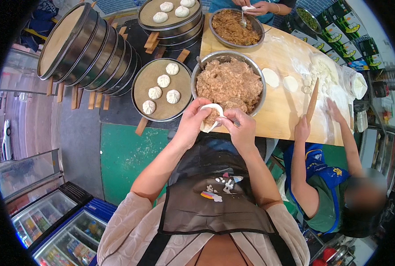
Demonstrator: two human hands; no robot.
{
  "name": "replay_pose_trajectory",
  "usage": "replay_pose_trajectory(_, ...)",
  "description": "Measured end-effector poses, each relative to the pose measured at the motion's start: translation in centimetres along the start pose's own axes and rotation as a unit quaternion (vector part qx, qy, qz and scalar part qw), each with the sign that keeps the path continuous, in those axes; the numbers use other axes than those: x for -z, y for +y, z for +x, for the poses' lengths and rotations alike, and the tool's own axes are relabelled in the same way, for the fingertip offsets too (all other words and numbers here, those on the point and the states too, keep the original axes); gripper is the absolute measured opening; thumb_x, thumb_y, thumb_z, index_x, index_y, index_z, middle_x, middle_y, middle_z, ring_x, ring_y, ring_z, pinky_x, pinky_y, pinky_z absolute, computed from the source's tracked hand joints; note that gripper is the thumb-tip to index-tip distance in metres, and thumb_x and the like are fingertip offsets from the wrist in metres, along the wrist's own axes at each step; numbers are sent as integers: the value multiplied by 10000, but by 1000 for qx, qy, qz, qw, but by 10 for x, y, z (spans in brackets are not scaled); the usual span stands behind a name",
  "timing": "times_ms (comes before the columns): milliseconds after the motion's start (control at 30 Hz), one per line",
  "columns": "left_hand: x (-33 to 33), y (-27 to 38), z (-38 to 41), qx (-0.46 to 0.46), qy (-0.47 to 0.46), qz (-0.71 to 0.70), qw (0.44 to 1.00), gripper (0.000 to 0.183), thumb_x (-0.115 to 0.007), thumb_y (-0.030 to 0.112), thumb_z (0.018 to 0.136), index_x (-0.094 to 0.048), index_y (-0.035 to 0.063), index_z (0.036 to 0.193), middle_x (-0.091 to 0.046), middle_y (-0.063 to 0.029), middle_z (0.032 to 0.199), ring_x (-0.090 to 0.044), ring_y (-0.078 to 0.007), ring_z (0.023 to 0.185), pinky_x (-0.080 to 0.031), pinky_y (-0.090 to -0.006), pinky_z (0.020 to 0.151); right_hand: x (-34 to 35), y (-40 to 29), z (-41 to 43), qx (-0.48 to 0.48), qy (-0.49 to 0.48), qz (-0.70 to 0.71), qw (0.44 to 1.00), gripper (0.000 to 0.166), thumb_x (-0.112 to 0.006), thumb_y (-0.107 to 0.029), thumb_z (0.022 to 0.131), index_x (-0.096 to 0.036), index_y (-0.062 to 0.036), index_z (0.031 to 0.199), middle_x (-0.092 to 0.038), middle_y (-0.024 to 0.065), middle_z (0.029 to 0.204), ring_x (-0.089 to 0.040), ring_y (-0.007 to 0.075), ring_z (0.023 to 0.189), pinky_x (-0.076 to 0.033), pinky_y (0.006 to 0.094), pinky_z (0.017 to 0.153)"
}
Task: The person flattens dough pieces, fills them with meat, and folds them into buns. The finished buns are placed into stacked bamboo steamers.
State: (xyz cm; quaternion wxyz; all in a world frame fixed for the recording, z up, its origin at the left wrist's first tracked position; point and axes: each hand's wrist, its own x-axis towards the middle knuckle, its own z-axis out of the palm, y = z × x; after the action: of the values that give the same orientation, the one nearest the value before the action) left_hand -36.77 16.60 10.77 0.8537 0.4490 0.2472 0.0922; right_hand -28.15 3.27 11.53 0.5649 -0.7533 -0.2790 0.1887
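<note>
Between my two hands is a round dough wrapper (213, 117) with a lump of minced filling in its middle, its edges lifted and partly folded. My left hand (194, 116) grips the wrapper's left side. At its right edge, my right hand (239, 126) pinches the dough between thumb and fingers. Just beyond them stands a steel bowl (261, 96) heaped with pale minced meat filling (229, 79); a utensil handle leans at its left rim. Left of that bowl, a round steamer tray (139, 79) holds several pleated buns (163, 80).
Tall stacked steamers (94, 53) with wooden slats rise at left; another stack (177, 31) stands behind. A second bowl of brown filling (232, 28) is near a co-worker's hands (259, 8). Flat wrappers (270, 77) lie on the floured board (280, 116). At right, another co-worker holds a rolling pin (313, 99).
</note>
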Motion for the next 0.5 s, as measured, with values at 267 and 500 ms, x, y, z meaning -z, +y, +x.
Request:
replay_pose_trajectory(267,-1,10,1,-35,-44,91,994,133,-477,47,881,-505,20,1008,-594,-69,988,-561,-123,920,-453,-253,797,1,-14,7,19,-20,4,1000,172,-715,-64,764,-619,13,883,-664,72,750,-609,93,644,-481,224,582)
replay_pose_trajectory(500,-11,32,1,-43,-37,-90,994,242,-474,104,911,-449,28,1139,-549,-172,1199,-567,-214,1045,-473,-319,876,-1,-19,16,-63,28,214,974,123,-671,-24,803,-582,8,881,-619,55,714,-577,89,592,-465,223,529)
